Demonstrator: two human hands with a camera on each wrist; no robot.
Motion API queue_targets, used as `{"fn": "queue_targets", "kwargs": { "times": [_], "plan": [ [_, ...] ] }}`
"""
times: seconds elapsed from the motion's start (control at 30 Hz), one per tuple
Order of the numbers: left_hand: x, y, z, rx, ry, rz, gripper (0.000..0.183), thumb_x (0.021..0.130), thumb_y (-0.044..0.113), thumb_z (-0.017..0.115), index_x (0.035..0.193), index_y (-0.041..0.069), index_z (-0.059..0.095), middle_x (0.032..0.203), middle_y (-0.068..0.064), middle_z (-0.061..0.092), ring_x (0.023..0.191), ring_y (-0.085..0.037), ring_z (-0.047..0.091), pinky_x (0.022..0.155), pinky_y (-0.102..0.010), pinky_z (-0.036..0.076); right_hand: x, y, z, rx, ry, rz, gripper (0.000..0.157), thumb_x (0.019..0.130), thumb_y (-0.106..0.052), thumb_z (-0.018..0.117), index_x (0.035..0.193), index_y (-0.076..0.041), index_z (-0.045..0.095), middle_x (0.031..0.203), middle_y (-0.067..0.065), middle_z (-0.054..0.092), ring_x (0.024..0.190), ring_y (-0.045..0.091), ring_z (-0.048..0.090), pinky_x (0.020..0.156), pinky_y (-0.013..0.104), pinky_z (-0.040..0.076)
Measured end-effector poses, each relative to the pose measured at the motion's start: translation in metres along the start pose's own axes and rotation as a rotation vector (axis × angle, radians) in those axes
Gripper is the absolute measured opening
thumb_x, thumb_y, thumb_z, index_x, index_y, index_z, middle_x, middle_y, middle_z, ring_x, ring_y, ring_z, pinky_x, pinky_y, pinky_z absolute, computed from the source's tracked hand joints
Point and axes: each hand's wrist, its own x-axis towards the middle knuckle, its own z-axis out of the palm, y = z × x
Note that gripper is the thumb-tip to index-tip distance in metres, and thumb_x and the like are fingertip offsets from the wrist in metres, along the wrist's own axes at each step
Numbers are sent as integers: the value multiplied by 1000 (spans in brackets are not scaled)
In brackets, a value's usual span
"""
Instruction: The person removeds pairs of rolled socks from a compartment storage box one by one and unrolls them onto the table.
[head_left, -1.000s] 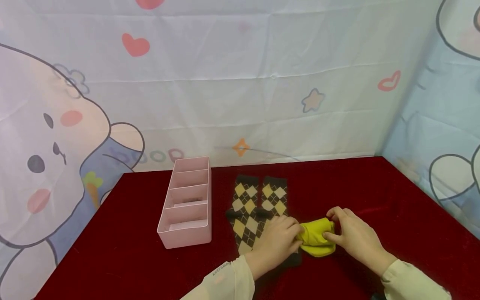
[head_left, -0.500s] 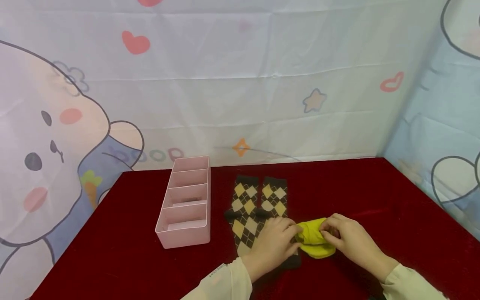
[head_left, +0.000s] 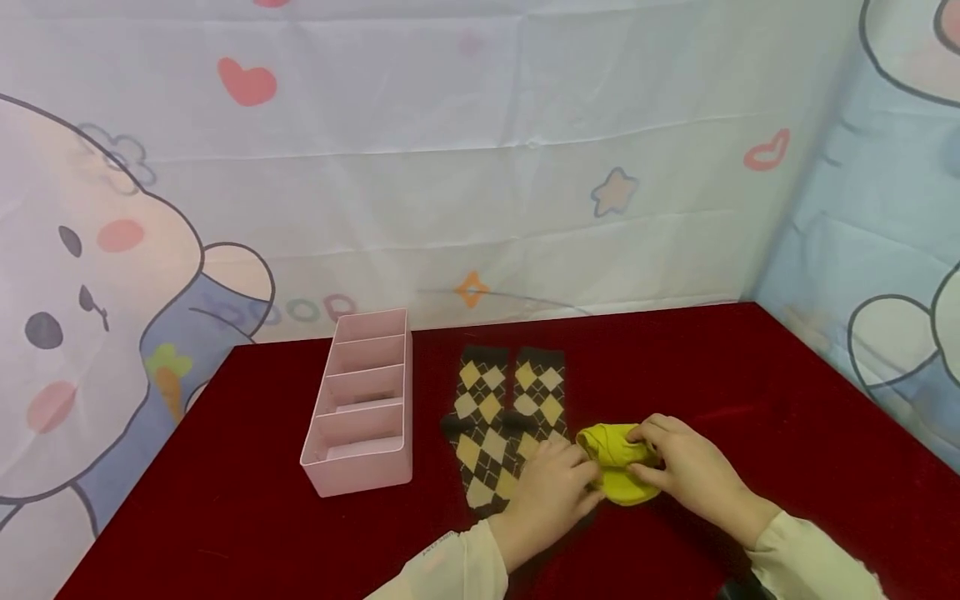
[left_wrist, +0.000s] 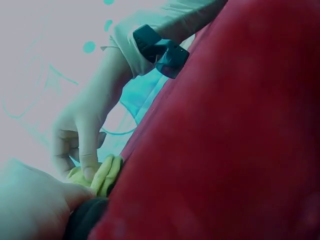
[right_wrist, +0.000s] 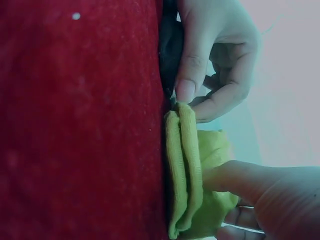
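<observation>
Right hand (head_left: 693, 471) pinching folded yellow fabric (head_left: 617, 450), left hand (head_left: 551, 483) pinching its other end — argyle socks (head_left: 489, 446) alongside, pink divided box (head_left: 363, 477) farther left

A pink divided box (head_left: 363, 477) stands left; a cartoon backdrop (head_left: 420, 150) behind.

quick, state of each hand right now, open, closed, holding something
Left hand: at the edge of the yellow cloth; whether gripping cannot be told
Right hand: closed, holding the yellow cloth
</observation>
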Motion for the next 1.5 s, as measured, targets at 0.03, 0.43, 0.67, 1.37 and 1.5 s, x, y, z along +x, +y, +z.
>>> {"fn": "queue_targets", "kwargs": {
  "times": [0.03,0.43,0.67,1.37,1.5],
  "plan": [
    [-1,0,0,1,-15,2,11,81,35,75,83,26,69,85,13,64,84,-5,56,85,-21,44,1,-1,1,-7,2,0,29,74,-19,81,97,-10,67,93,-6,62,76,3,48,66,21,48],
    [-7,-4,3,-28,-36,-14,7,81,34,75,83,29,72,86,15,65,84,-4,54,76,-16,38,23,-8,-3,-138,-62,-37,31,74,-28,81,95,-11,67,90,-1,62,81,13,55,66,27,51],
    [-11,-5,6,-40,-33,-17,6,80,33,75,82,29,72,85,15,64,82,-3,52,75,-14,37,35,-10,-5,-142,-111,-29,28,74,-28,81,93,-12,67,85,-3,59,75,9,49,58,22,42],
    [-6,0,9,-44,-47,6,7,82,35,74,85,29,72,86,15,62,85,-3,52,79,-16,39,59,7,-3,-6,-123,107,27,80,-25,76,99,-9,65,95,5,67,86,20,55,71,34,50],
    [-4,-1,5,-27,-53,5,6,82,35,74,84,29,72,86,15,62,86,-3,52,78,-16,38,60,7,0,-39,-24,63,25,79,-24,77,95,-8,66,99,10,65,91,25,54,76,38,51]
  ]
}}
